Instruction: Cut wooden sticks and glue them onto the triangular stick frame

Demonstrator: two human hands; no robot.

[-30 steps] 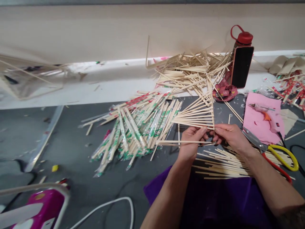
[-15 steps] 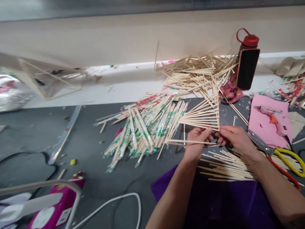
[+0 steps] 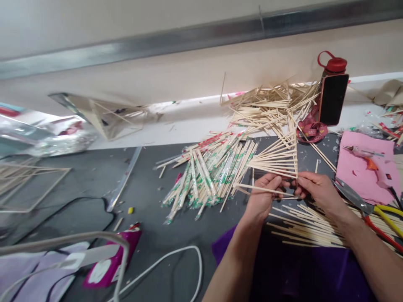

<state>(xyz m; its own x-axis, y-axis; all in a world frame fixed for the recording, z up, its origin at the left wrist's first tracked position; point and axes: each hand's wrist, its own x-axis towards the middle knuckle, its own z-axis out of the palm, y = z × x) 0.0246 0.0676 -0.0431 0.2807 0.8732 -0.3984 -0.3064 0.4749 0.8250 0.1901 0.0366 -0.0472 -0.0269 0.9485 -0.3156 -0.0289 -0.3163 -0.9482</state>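
Note:
My left hand (image 3: 262, 197) and my right hand (image 3: 316, 191) meet over the dark table, both pinched on a fan of bare wooden sticks (image 3: 278, 157) joined at one edge. A single loose stick (image 3: 252, 187) runs leftward from my left fingers. Under my right wrist lies a row of bare sticks (image 3: 308, 226). To the left of my hands sits a heap of chopsticks in green and red printed wrappers (image 3: 208, 172).
A big pile of bare sticks (image 3: 267, 107) lies against the wall. A red-capped bottle with a phone (image 3: 332, 94) leans at the right, beside a pink sheet (image 3: 362, 172) with a glue gun (image 3: 367, 157) and yellow-handled scissors (image 3: 374, 207). A white cable (image 3: 176, 262) and purple cloth (image 3: 315, 272) lie near me.
The view has swung left and up, showing more of the table's left side. My hands keep the same pinch on the stick fan.

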